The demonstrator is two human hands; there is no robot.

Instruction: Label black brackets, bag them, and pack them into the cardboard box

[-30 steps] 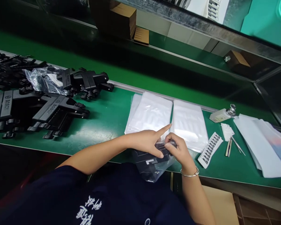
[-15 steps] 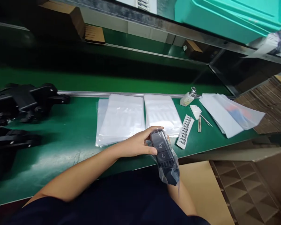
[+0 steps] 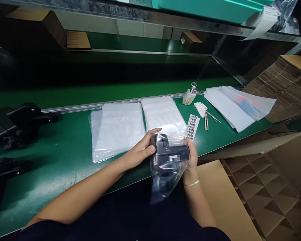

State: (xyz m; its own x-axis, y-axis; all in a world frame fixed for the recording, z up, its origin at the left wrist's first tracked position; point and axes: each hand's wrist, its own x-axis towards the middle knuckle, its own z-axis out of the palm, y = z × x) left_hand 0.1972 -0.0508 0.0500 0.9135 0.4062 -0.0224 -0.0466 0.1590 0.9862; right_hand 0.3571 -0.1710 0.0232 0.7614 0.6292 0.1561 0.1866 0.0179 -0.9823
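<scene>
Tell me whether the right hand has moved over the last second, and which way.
Yes, rightward: judged against the right stack of plastic bags, the right hand went from near its left side to its near right corner.

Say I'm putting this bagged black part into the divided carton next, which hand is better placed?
Probably your right hand: it's at the side of the bagged black part nearer the divided carton. Your left hand holds the opposite side, farther from the carton.
</scene>
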